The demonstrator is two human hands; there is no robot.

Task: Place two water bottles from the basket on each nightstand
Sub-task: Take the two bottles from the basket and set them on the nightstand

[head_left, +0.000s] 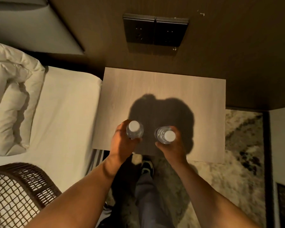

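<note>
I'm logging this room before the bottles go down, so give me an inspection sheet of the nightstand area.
Surface: nightstand top, pale wood, bare apart from a shadow.
Job's things: left bottle and right bottle, upright, white caps, held above the front edge; basket on the bed.
Clutter: nothing seen.
Hands: left hand grips the left bottle, right hand the right one.
Cables: nothing seen.
Surroundings: outlet panel on the dark wall, pillow, patterned rug.

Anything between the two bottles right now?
No. In the head view, only bare, shadowed nightstand top shows between the left bottle and right bottle.
</note>
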